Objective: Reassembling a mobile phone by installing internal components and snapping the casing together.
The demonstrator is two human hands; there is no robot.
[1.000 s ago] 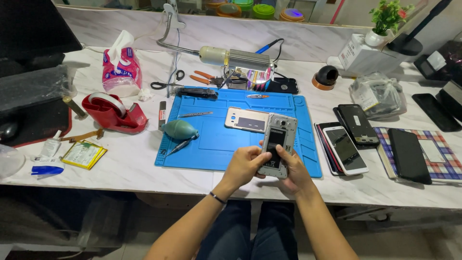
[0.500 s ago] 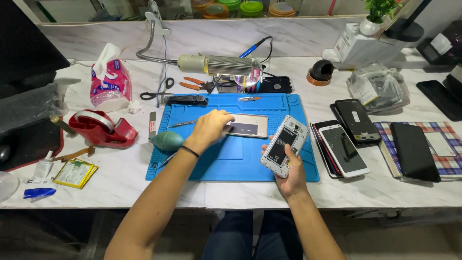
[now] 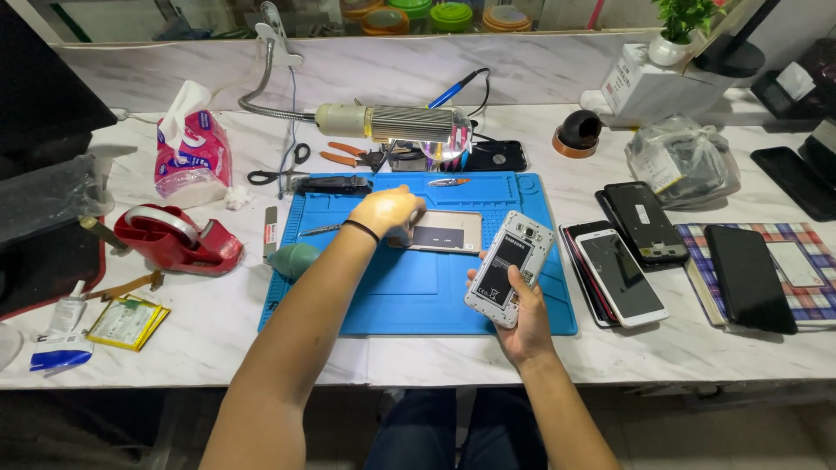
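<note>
I saw the right hand (image 3: 521,320) w/ fingers clamped on the opened phone (image 3: 509,268) above the blue mat (image 3: 409,292), left hand (image 3: 385,209) fingers curled on the back cover (image 3: 446,231); risk: one-hand grip slips, phone falls on worktop; pink tissue pack (image 3: 192,161) far left, white box (image 3: 646,85) at back right.

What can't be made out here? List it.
- Head view: the left hand covers the left end of the back cover; grip unclear.
- The right hand hides the lower back of the opened phone.
- The black phone at right is cut off by the frame edge.
</note>
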